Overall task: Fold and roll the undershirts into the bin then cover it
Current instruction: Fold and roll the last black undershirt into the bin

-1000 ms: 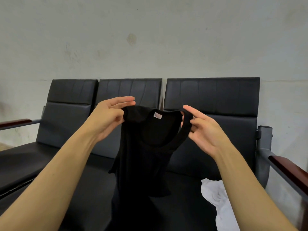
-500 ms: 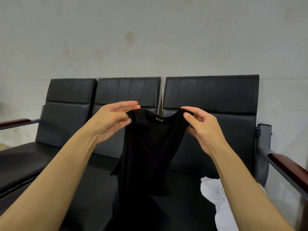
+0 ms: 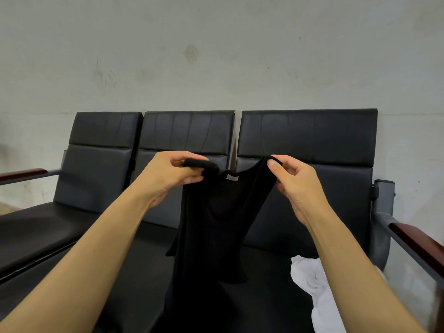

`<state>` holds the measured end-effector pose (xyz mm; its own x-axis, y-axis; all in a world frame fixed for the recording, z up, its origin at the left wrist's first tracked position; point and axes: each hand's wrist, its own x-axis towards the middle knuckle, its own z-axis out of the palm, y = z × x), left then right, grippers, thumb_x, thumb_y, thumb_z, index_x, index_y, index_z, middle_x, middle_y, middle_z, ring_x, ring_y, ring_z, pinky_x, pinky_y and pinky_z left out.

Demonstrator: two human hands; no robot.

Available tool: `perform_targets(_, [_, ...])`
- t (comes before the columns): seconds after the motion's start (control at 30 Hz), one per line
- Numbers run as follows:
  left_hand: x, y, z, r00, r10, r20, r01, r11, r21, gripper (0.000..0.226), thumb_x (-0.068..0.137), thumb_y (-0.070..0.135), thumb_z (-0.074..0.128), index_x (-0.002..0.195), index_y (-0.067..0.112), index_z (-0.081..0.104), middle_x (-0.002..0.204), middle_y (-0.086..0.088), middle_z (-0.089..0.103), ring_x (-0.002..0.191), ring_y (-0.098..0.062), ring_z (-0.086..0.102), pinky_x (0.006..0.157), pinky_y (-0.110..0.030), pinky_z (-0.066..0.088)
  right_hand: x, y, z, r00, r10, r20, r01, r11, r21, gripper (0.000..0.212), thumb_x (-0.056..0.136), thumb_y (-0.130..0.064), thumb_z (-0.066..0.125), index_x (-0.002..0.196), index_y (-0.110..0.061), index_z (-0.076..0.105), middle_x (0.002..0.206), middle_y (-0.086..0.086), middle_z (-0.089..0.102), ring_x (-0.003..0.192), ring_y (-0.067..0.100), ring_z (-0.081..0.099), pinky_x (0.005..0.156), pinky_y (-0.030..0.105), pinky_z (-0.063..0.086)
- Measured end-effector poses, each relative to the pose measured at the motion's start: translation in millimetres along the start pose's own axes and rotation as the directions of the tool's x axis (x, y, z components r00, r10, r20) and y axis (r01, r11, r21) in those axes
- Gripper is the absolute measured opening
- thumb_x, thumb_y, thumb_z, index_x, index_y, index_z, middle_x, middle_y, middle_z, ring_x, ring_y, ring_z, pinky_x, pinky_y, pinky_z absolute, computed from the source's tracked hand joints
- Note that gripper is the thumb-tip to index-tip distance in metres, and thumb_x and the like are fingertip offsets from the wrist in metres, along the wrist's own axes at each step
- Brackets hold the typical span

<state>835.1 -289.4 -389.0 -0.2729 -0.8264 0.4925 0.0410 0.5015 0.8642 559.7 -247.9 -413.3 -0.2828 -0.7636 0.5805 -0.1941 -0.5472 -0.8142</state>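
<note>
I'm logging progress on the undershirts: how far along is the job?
Early. Nothing looks done: no rolled shirt, bin or cover shows in view. In hand: the left hand and right hand pinch the straps of a black undershirt, which hangs unfolded over the seats. Left: folding and rolling it, then the crumpled white undershirt, binning both and covering.

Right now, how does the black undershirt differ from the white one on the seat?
The black undershirt is held up by both straps, the left hand and right hand each pinching one; the white undershirt lies untouched on the black seat. The black one hangs spread open with its neck label showing, while the white one is crumpled in a heap. Neither is folded or rolled yet.
</note>
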Motion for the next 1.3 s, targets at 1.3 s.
perform_targets(1.3, [-31,100,-36,0.98,-0.198,0.023,0.193,0.97,0.151,0.043,0.094,0.054,0.064,0.112,0.014,0.061,0.05,0.005,0.041,0.031,-0.003,0.021,0.033,-0.018,0.027,-27,-100,2,0.998,-0.04,0.05,0.054,0.946,-0.321,0.017,0.107,-0.03,0.054,0.104,-0.022,0.068,0.089,-0.007,0.074,0.061,0.012,0.074,0.049,0.018,0.051])
